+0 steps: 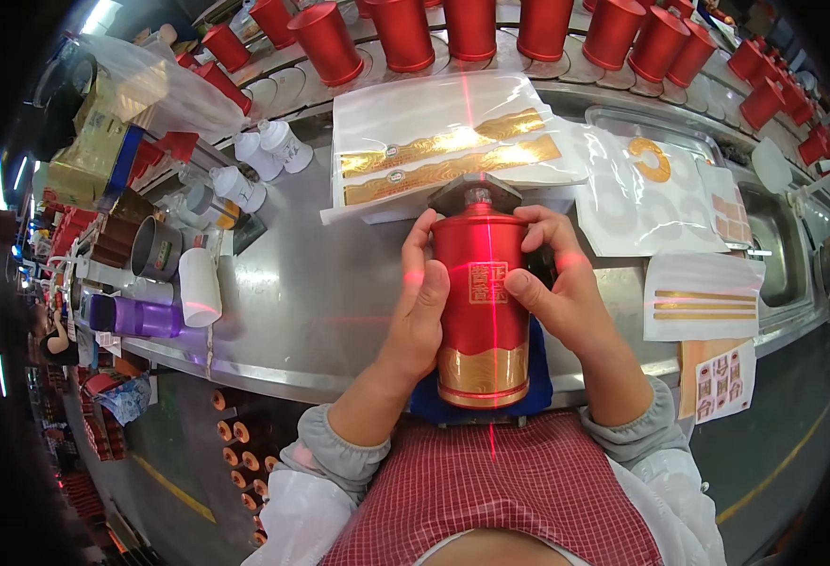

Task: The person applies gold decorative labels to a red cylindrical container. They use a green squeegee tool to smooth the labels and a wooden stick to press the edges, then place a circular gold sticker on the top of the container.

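Note:
A red bottle [467, 325] lies on its side in front of me, its neck pointing away and its base toward me. Around its lower end runs a gold wavy-edged label [484, 371], and a square gold mark is on its front. My left hand [421, 307] grips its left side, thumb along the body. From the right, my right hand [566, 288] holds it with the thumb on its front. A dark block [452, 193] sits at the neck. Red laser lines cross the bottle lengthwise and sideways. Blue cloth [539, 377] shows beneath it.
Beyond the bottle lie stacked sheets of gold labels [415, 123]; more label sheets [613, 179] and gold strips [703, 311] are to the right. Red bottles [401, 38] stand on a curved conveyor [292, 90]. White containers [285, 144], a paper roll [200, 288] and a purple bottle [146, 317] are left.

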The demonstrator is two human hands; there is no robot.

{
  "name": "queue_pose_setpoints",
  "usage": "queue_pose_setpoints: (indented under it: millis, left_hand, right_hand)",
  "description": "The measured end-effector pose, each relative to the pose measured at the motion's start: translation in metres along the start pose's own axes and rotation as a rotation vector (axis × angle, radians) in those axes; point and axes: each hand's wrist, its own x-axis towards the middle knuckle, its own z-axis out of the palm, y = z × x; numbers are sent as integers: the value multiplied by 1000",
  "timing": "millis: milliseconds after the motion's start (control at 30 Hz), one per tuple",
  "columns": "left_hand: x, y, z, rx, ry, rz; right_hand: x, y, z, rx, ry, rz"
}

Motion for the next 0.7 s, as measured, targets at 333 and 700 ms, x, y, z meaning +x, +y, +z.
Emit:
queue_pose_setpoints:
  millis: [333, 700]
  left_hand:
    - [0, 3, 5, 37, 14, -38]
    - [3, 4, 5, 67, 17, -34]
  right_hand:
    - [0, 1, 1, 23, -3, 23]
    - [0, 3, 1, 14, -9, 2]
